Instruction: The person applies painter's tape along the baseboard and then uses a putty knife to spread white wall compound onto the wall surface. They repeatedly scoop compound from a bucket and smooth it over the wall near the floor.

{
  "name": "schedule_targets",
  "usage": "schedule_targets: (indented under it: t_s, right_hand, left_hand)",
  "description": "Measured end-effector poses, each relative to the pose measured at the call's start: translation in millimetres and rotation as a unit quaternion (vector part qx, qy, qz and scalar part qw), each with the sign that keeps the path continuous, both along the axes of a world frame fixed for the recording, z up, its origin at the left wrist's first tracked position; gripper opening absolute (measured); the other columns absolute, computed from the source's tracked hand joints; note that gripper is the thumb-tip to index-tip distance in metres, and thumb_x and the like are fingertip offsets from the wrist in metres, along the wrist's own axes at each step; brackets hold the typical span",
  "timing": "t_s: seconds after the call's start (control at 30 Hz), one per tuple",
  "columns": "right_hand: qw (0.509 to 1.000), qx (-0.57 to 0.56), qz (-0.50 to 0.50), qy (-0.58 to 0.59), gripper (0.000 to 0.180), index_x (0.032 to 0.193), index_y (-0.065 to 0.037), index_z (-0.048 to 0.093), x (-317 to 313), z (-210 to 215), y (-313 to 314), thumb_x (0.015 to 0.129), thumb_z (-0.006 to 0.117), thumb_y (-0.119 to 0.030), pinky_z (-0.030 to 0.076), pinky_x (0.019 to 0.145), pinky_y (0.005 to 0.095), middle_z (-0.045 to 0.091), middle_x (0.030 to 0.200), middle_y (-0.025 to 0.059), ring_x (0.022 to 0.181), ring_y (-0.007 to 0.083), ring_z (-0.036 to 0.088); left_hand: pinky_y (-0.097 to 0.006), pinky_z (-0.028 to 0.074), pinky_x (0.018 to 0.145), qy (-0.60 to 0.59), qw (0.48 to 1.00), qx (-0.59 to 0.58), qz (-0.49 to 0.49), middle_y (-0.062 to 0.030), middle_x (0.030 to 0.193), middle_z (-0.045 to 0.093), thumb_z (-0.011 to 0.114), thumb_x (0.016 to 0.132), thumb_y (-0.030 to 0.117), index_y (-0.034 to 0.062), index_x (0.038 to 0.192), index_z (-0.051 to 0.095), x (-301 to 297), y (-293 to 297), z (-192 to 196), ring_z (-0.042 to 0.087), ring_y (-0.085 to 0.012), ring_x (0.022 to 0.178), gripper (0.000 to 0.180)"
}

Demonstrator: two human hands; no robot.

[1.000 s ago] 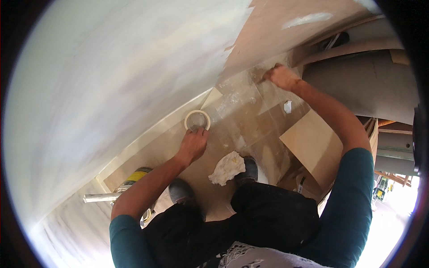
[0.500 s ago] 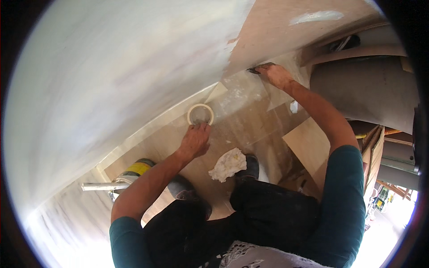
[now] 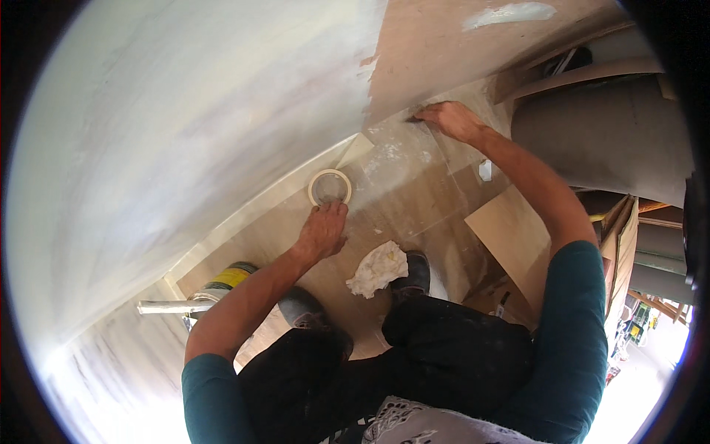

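Observation:
My left hand (image 3: 323, 228) grips the near edge of a roll of cream masking tape (image 3: 330, 172), held over the floor close to the wall. A strip of the tape (image 3: 255, 205) runs along the foot of the wall, its folded-looking end (image 3: 356, 151) lying above the roll. Further right, my right hand (image 3: 452, 122) reaches down to where the wall meets the floor. Its fingers are closed around a small dark thing (image 3: 414, 119), mostly hidden and too blurred to name. White dusty smears mark the floor beside it.
A crumpled whitish cloth (image 3: 379, 269) lies by my right shoe (image 3: 411, 278). Left of my left shoe stands a yellow-banded can (image 3: 231, 277) with a pale stick or handle (image 3: 166, 306) across it. A board (image 3: 510, 244) and a large grey curved panel (image 3: 599, 140) stand to the right.
My right hand has shifted slightly left along the wall's foot with the dark thing. The left hand keeps its hold on the tape roll. The whole view has moved a little.

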State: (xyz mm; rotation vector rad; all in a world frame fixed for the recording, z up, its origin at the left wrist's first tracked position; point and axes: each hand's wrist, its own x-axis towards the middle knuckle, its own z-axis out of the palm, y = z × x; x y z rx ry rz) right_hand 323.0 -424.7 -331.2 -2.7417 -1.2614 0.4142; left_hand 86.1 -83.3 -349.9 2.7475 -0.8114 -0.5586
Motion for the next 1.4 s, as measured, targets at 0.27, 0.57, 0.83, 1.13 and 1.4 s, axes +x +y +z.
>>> schedule_targets:
  t_s: [0.27, 0.57, 0.83, 1.13, 1.4]
  right_hand:
    - [0.997, 0.060, -0.008, 0.049, 0.039, 0.126, -0.009, 0.068, -17, -23, 50, 0.089, 0.061, -0.004, 0.054, 0.099, 0.0409, 0.069, 0.128, 0.0099, 0.112, 0.0322, 0.067]
    - [0.993, 0.038, 0.070, 0.091, 0.046, 0.125, -0.011, 0.069, -45, -38, -16, 0.082, 0.059, 0.002, 0.055, 0.097, 0.0396, 0.071, 0.119, 0.0130, 0.110, 0.0318, 0.068]
    - [0.996, -0.046, 0.004, -0.083, 0.047, 0.127, -0.014, 0.068, 27, 21, -99, 0.085, 0.055, 0.003, 0.047, 0.107, 0.0436, 0.069, 0.125, 0.0100, 0.114, 0.0328, 0.066]
    - [0.976, -0.082, -0.140, -0.148, 0.038, 0.124, -0.010, 0.069, 50, -48, -127, 0.089, 0.057, -0.006, 0.054, 0.095, 0.0419, 0.073, 0.115, 0.0148, 0.106, 0.0347, 0.068]
    - [0.964, -0.175, -0.157, -0.126, 0.038, 0.125, -0.015, 0.070, 73, -2, -137, 0.089, 0.058, -0.008, 0.052, 0.098, 0.0445, 0.074, 0.108, 0.0157, 0.104, 0.0342, 0.069]
  left_hand:
    - [-0.047, 0.049, 0.098, 0.054, 0.998, -0.003, 0.015, -0.0175, 0.118, 0.056, 0.082, 0.077, 0.025, -0.0013, 0.120, 0.051, 4, 0, 3, 0.059, -0.0349, 0.115, 0.059]
    - [-0.050, 0.048, 0.101, 0.082, 0.996, -0.023, 0.010, -0.0264, 0.132, 0.053, 0.078, 0.082, 0.025, -0.0045, 0.125, 0.048, 11, -3, -1, 0.058, -0.0421, 0.120, 0.060]
    - [-0.049, 0.049, 0.099, 0.063, 0.998, -0.021, -0.002, -0.0256, 0.132, 0.053, 0.079, 0.081, 0.023, -0.0034, 0.124, 0.048, 9, 2, 4, 0.058, -0.0408, 0.120, 0.059]
    - [-0.049, 0.050, 0.095, 0.084, 0.996, -0.022, 0.011, -0.0213, 0.122, 0.057, 0.079, 0.079, 0.023, -0.0012, 0.119, 0.052, 11, -3, 3, 0.059, -0.0382, 0.115, 0.054]
    - [-0.049, 0.049, 0.095, 0.084, 0.996, -0.010, 0.021, -0.0207, 0.120, 0.057, 0.081, 0.078, 0.025, -0.0006, 0.119, 0.052, 12, -6, 6, 0.059, -0.0380, 0.116, 0.055]
